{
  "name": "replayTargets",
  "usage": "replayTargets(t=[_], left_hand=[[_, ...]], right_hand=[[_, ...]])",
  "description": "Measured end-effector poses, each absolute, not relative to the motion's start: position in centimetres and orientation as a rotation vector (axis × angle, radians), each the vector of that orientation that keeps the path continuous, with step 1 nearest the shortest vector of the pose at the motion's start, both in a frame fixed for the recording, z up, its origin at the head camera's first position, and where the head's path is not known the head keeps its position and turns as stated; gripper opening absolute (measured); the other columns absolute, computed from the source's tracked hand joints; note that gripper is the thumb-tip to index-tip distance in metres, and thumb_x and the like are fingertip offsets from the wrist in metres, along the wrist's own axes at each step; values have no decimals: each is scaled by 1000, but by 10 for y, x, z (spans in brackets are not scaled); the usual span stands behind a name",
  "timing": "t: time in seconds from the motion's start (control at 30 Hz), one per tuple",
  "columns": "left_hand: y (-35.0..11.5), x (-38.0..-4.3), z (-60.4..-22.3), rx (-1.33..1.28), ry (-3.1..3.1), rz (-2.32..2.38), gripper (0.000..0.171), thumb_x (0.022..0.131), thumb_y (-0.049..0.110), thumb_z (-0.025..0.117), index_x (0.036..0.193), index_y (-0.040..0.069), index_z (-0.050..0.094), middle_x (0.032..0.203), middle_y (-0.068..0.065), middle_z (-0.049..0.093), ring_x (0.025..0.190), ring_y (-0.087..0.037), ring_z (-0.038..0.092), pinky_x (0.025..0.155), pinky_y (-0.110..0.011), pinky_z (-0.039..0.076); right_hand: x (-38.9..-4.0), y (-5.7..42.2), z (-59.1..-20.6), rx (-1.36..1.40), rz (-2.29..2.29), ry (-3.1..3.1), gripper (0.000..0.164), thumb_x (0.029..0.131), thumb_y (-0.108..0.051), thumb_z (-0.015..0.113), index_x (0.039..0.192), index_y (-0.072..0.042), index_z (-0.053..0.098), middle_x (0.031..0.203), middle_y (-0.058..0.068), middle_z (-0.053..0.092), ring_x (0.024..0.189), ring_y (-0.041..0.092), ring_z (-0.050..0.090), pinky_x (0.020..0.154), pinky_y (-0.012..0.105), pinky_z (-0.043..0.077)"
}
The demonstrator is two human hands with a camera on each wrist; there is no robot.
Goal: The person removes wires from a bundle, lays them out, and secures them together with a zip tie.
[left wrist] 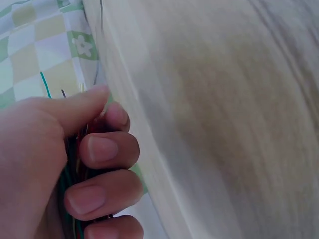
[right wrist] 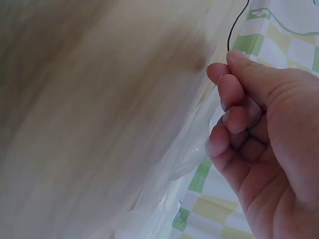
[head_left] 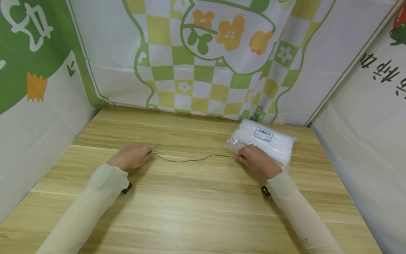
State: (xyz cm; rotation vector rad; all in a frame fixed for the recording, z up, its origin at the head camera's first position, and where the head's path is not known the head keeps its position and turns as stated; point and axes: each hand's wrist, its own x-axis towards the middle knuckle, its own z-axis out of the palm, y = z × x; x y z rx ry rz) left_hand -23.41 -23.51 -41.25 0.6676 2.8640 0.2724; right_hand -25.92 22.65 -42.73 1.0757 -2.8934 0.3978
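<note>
A thin dark wire (head_left: 187, 161) runs in a slack, wavy line between the two hands above the table. My left hand (head_left: 134, 156) grips a bundle of thin coloured wires (left wrist: 73, 169); green, red and dark strands show between palm and curled fingers in the left wrist view. Short wire ends poke out above the thumb, among them a green wire end (left wrist: 46, 84). At the other side my right hand (head_left: 256, 160) pinches the dark wire's far end between thumb and forefinger, its other fingers loosely curled. The right wrist view shows the wire (right wrist: 233, 27) rising from that pinch.
A clear plastic bag of white strips (head_left: 269, 141) with a barcode label lies on the wooden table (head_left: 190, 211), just behind the right hand. Printed cloth (head_left: 209, 74) hangs along the back, and more cloth closes off both sides.
</note>
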Motion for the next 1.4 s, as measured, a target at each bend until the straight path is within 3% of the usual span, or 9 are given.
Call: replayTargets(t=[0.13,0.33,0.87,1.17,1.4], left_hand=[[-234,-230,-407,653,2894,278,28,110,33,56,87,17,59,81,-1,60,77,-19,55,72,-43,48],[-229,-227,-402,621,2935,276,33,107,29,59,77,16,55,68,1,45,63,-17,45,58,-33,36],[-201,-229,-409,749,2925,300,29,105,19,58,76,15,55,64,2,43,58,-12,38,55,-29,32],[-187,-231,-409,787,2907,310,22,105,21,61,85,12,63,67,1,51,58,-13,41,56,-28,34],[-174,-231,-407,798,2906,304,26,104,21,63,79,15,61,64,3,47,56,-11,39,54,-26,31]], right_hand=[[-259,225,-429,1071,366,-2907,29,100,-19,73,73,-12,68,66,-6,62,61,7,48,64,28,48],[-258,222,-428,1032,349,-2923,37,100,-24,75,67,-16,61,62,-8,56,59,6,44,60,26,44],[-251,224,-410,932,395,-2874,34,95,-20,80,66,-13,64,63,-5,60,60,8,49,60,30,48],[-252,218,-400,1044,437,-2796,11,94,-15,80,93,-4,78,84,4,75,75,14,67,73,35,58],[-252,212,-397,1171,471,-2697,7,92,-8,81,94,-2,79,91,8,79,82,20,75,77,36,62]])
